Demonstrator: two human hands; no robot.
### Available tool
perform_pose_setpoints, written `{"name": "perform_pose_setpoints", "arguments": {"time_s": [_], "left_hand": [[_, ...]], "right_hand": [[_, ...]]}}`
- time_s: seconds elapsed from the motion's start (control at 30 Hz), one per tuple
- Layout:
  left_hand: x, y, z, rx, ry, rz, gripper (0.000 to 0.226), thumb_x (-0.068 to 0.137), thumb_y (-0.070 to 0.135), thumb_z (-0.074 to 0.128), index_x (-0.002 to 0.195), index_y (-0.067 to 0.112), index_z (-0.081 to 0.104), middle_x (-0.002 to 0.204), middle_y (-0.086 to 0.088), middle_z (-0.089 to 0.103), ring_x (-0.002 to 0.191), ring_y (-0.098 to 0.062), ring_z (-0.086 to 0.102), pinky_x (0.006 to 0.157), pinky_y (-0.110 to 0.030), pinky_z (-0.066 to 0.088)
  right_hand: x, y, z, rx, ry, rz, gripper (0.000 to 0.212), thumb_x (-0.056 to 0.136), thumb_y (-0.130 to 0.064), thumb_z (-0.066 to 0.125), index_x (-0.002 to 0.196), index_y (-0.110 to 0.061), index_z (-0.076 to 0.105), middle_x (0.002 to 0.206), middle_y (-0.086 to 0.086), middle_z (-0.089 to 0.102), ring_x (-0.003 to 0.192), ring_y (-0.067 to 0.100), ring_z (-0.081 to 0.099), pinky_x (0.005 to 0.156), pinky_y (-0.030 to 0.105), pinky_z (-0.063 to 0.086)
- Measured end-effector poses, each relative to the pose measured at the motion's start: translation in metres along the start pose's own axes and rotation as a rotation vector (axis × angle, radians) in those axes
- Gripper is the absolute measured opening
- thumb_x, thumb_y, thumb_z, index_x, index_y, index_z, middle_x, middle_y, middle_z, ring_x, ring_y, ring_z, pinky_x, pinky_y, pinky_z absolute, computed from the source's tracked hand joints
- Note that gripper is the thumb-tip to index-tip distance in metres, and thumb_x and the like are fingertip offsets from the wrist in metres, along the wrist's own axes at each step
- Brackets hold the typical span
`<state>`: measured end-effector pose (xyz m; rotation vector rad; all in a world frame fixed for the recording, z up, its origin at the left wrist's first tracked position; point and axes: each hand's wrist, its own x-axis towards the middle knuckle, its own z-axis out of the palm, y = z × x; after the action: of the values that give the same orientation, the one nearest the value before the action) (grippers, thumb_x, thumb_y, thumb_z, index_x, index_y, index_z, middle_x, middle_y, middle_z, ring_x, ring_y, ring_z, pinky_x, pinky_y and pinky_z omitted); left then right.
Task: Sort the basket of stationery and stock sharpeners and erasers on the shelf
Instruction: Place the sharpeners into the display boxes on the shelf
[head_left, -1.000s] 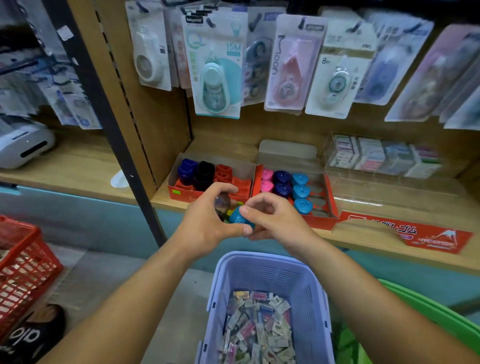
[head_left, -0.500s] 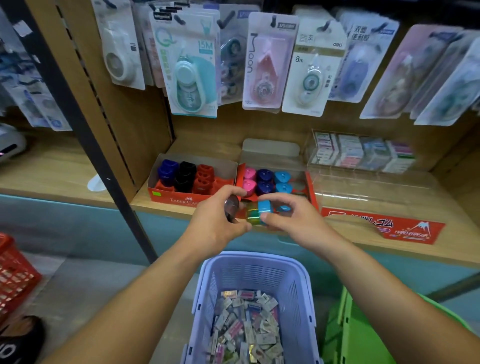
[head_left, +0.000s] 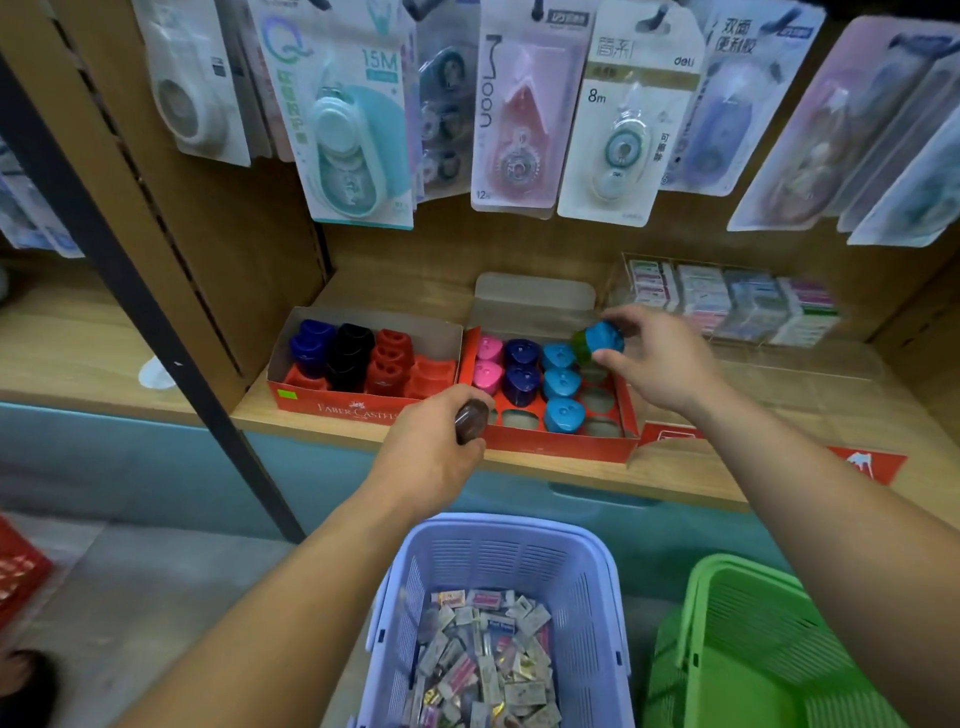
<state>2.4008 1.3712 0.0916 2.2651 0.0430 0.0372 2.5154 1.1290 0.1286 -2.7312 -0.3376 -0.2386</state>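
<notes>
Open slots: right column and front edge of the red sharpener tray (head_left: 561, 448).
Overhead: hanging correction-tape packs (head_left: 519, 119) crowd the shelf's (head_left: 571, 472) back.

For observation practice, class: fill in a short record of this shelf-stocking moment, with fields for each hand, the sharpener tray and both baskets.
Red tray: pink, navy and blue sharpeners; several slots empty
Left hand: holds a dark sharpener near the tray's front edge
Right hand: pinches a blue-green sharpener over the tray's back right corner
Purple basket: small wrapped packets
Green basket: right of the purple one
</notes>
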Motion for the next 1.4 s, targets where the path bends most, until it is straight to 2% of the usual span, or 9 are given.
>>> {"name": "perform_pose_setpoints", "arguments": {"time_s": [0.2, 0.33, 0.47, 0.63, 0.87, 1.07, 1.2, 1.27, 1.4], "left_hand": [[0.007, -0.006, 0.005, 0.076, -0.069, -0.001, 0.041, 0.087, 0.011, 0.069, 0.120, 0.035, 0.064, 0.113, 0.009, 0.069, 0.105, -0.017, 0.062, 0.090, -0.031, 0.050], [0.007, -0.009, 0.002, 0.133, -0.084, 0.009, 0.044, 0.090, 0.011, 0.066, 0.124, 0.039, 0.062, 0.112, 0.013, 0.066, 0.101, -0.012, 0.060, 0.083, -0.026, 0.048], [0.006, -0.012, -0.003, 0.124, -0.094, 0.018, 0.046, 0.090, 0.010, 0.066, 0.122, 0.043, 0.062, 0.106, 0.016, 0.064, 0.099, -0.010, 0.059, 0.083, -0.024, 0.048], [0.005, -0.013, -0.006, 0.082, -0.077, 0.030, 0.044, 0.089, 0.010, 0.068, 0.112, 0.046, 0.062, 0.103, 0.017, 0.064, 0.098, -0.010, 0.062, 0.085, -0.028, 0.052], [0.006, -0.011, -0.008, 0.037, -0.054, 0.022, 0.038, 0.089, 0.010, 0.071, 0.115, 0.037, 0.064, 0.108, 0.013, 0.065, 0.097, -0.011, 0.060, 0.074, -0.011, 0.043], [0.006, -0.010, -0.008, 0.023, -0.056, 0.010, 0.037, 0.090, 0.011, 0.071, 0.116, 0.037, 0.064, 0.109, 0.013, 0.064, 0.096, -0.009, 0.058, 0.068, -0.002, 0.037], [0.005, -0.008, -0.009, 0.005, -0.048, 0.006, 0.037, 0.090, 0.011, 0.072, 0.114, 0.038, 0.064, 0.111, 0.010, 0.065, 0.098, -0.011, 0.060, 0.077, -0.012, 0.044], [0.004, -0.008, -0.010, -0.005, -0.043, 0.006, 0.037, 0.089, 0.012, 0.073, 0.116, 0.036, 0.064, 0.111, 0.009, 0.065, 0.099, -0.012, 0.060, 0.075, -0.010, 0.043], [0.004, -0.003, -0.012, -0.062, -0.083, -0.002, 0.046, 0.088, 0.008, 0.072, 0.125, 0.032, 0.060, 0.115, 0.006, 0.060, 0.100, -0.014, 0.058, 0.076, -0.013, 0.045]], "right_hand": [[0.015, 0.011, 0.015, -0.173, -0.090, -0.013, 0.052, 0.090, -0.037, 0.073, 0.137, -0.025, 0.057, 0.127, 0.001, 0.069, 0.119, 0.023, 0.062, 0.104, 0.042, 0.046], [0.023, 0.017, 0.012, -0.354, -0.165, -0.086, 0.050, 0.091, -0.036, 0.071, 0.138, -0.028, 0.056, 0.131, 0.000, 0.066, 0.125, 0.024, 0.056, 0.111, 0.050, 0.036], [0.025, 0.013, 0.011, -0.532, -0.234, -0.118, 0.047, 0.091, -0.036, 0.070, 0.136, -0.030, 0.058, 0.127, 0.000, 0.065, 0.125, 0.024, 0.054, 0.110, 0.049, 0.034], [0.031, 0.007, 0.016, -0.538, -0.165, -0.088, 0.048, 0.087, -0.038, 0.075, 0.130, -0.024, 0.061, 0.114, 0.004, 0.071, 0.112, 0.027, 0.062, 0.108, 0.047, 0.040], [0.034, 0.006, 0.019, -0.476, -0.199, -0.093, 0.052, 0.084, -0.047, 0.076, 0.130, -0.026, 0.064, 0.118, 0.004, 0.070, 0.115, 0.028, 0.059, 0.100, 0.044, 0.049], [0.034, 0.015, 0.022, -0.532, -0.110, -0.128, 0.047, 0.084, -0.058, 0.070, 0.123, -0.033, 0.065, 0.109, 0.002, 0.071, 0.113, 0.024, 0.057, 0.094, 0.040, 0.049], [0.035, 0.019, 0.022, -0.545, -0.136, -0.112, 0.041, 0.085, -0.059, 0.068, 0.118, -0.036, 0.068, 0.113, 0.003, 0.068, 0.123, 0.024, 0.050, 0.099, 0.044, 0.043], [0.035, 0.019, 0.023, -0.534, -0.154, -0.101, 0.037, 0.086, -0.055, 0.068, 0.119, -0.037, 0.069, 0.117, 0.004, 0.066, 0.124, 0.024, 0.050, 0.099, 0.045, 0.045], [0.022, 0.017, 0.018, -0.431, -0.102, -0.114, 0.033, 0.088, -0.045, 0.071, 0.117, -0.030, 0.070, 0.114, 0.001, 0.070, 0.115, 0.024, 0.056, 0.096, 0.046, 0.049]]}}
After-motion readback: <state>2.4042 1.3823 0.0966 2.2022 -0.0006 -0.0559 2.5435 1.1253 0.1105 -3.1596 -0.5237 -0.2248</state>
